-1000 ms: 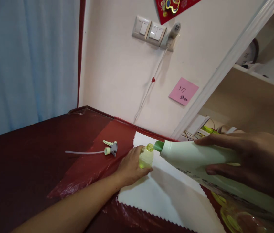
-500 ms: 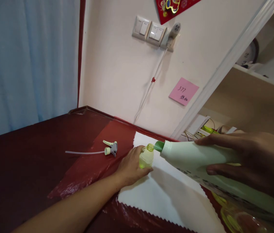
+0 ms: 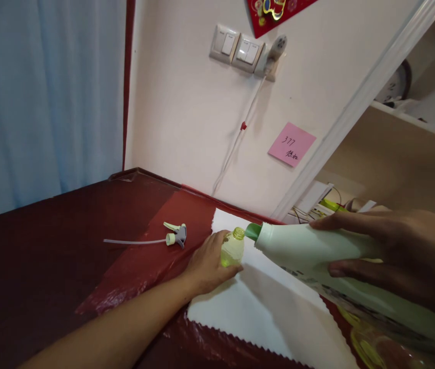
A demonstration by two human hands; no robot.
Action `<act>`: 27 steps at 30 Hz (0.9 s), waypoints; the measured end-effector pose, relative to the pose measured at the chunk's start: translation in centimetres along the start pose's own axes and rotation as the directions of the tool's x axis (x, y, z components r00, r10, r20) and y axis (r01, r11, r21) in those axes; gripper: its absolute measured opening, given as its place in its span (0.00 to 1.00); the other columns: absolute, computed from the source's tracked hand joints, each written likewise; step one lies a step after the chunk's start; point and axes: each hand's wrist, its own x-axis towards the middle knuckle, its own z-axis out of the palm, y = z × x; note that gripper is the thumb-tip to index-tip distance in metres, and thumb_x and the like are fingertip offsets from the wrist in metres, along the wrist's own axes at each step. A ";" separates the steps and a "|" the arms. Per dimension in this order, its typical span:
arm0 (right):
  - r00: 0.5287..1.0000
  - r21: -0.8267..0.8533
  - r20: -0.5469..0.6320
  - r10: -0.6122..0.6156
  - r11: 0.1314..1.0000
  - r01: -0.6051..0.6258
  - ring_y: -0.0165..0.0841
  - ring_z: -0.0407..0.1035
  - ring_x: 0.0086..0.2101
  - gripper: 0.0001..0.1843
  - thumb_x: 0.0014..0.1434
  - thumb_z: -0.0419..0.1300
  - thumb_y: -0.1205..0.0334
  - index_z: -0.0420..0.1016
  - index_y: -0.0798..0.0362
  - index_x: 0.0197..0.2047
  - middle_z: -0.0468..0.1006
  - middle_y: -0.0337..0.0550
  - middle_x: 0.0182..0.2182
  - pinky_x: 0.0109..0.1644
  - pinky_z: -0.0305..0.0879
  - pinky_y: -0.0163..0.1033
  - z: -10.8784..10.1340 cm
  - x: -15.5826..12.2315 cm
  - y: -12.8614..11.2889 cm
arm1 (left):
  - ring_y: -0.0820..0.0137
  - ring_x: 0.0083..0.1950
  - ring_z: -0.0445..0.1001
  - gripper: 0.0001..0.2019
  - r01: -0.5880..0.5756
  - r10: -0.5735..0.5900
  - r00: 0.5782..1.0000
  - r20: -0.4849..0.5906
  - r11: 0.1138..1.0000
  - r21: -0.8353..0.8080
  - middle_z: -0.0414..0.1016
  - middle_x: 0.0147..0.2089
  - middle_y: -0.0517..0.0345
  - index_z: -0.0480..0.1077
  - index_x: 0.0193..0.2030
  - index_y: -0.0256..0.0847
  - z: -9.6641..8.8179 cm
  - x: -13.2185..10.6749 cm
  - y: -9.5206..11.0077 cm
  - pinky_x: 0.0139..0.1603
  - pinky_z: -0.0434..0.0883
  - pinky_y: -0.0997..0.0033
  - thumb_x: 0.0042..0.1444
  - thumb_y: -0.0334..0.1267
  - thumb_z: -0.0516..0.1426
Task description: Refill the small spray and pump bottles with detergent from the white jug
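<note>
My left hand (image 3: pixel 212 264) is wrapped round a small yellow-green spray bottle (image 3: pixel 233 248), whose neck is uncapped. My right hand (image 3: pixel 390 251) grips a large pale-green detergent bottle (image 3: pixel 305 246) tipped well over to the left. Its green pouring spout (image 3: pixel 253 231) sits right beside the small bottle's mouth; whether liquid is flowing I cannot make out. Off to the left lies the trigger spray head (image 3: pixel 177 237) with its thin dip tube pointing left. Beneath the small bottle is a white cloth (image 3: pixel 259 307) with zigzag edges.
The dark red table (image 3: pixel 56 256) carries a shiny red plastic sheet (image 3: pixel 133 271). A transparent yellow object (image 3: pixel 367 343) lies at the lower right, partly hidden. Behind are a wall with switches (image 3: pixel 236 48), a plugged-in cable (image 3: pixel 236 141), a pink note (image 3: pixel 292 144) and an open shelf (image 3: pixel 394 154).
</note>
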 end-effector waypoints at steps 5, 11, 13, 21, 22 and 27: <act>1.000 0.002 -0.021 0.001 1.000 -0.001 0.40 0.79 0.31 0.20 0.56 0.60 0.50 0.76 0.31 0.53 0.85 0.34 0.37 0.33 0.71 0.42 0.2 0.1 0.1 | 0.49 0.62 0.69 0.35 0.002 -0.002 1.000 0.001 1.000 -0.005 0.69 0.62 0.42 0.59 0.62 0.43 0.0 -0.1 0.0 0.61 0.68 0.44 0.50 0.47 0.67; 0.996 0.042 -0.088 0.003 0.999 0.001 0.41 0.80 0.30 0.18 0.54 0.60 0.49 0.78 0.32 0.49 0.86 0.33 0.35 0.32 0.71 0.44 0.8 0.4 0.1 | 0.48 0.62 0.69 0.35 0.009 -0.009 1.000 0.005 1.000 -0.005 0.70 0.61 0.42 0.59 0.62 0.43 -0.2 -0.1 0.2 0.61 0.68 0.44 0.50 0.46 0.67; 0.995 0.030 -0.104 -0.008 0.999 0.011 0.42 0.80 0.30 0.18 0.54 0.60 0.48 0.79 0.33 0.49 0.86 0.35 0.34 0.32 0.71 0.44 0.8 0.3 0.1 | 0.47 0.62 0.69 0.35 0.013 -0.013 1.000 0.003 1.000 -0.003 0.70 0.61 0.42 0.60 0.62 0.43 -0.2 -0.1 0.2 0.60 0.68 0.44 0.49 0.47 0.67; 0.999 0.070 0.025 0.044 0.997 -0.045 0.44 0.80 0.35 0.19 0.57 0.59 0.45 0.76 0.32 0.52 0.85 0.36 0.38 0.37 0.75 0.45 0.5 0.1 0.2 | 0.48 0.62 0.69 0.36 0.013 -0.013 1.000 -0.001 1.000 -0.004 0.70 0.62 0.42 0.59 0.62 0.43 -0.1 0.0 0.2 0.61 0.68 0.45 0.49 0.46 0.67; 0.998 0.078 0.038 0.045 0.996 -0.048 0.44 0.80 0.36 0.20 0.58 0.59 0.45 0.76 0.33 0.53 0.84 0.38 0.39 0.39 0.75 0.46 0.4 0.0 0.2 | 0.48 0.62 0.69 0.36 0.013 -0.013 1.000 0.000 1.000 -0.004 0.70 0.62 0.42 0.59 0.62 0.43 -0.1 0.0 0.2 0.61 0.68 0.45 0.49 0.46 0.67; 0.998 0.101 0.040 0.040 0.994 -0.044 0.44 0.80 0.36 0.20 0.59 0.57 0.45 0.75 0.34 0.54 0.83 0.40 0.38 0.38 0.76 0.45 0.3 -0.4 0.3 | 0.49 0.62 0.69 0.35 0.009 -0.009 1.000 0.006 1.000 -0.012 0.70 0.61 0.42 0.59 0.62 0.43 -0.2 0.0 0.3 0.61 0.67 0.46 0.50 0.45 0.67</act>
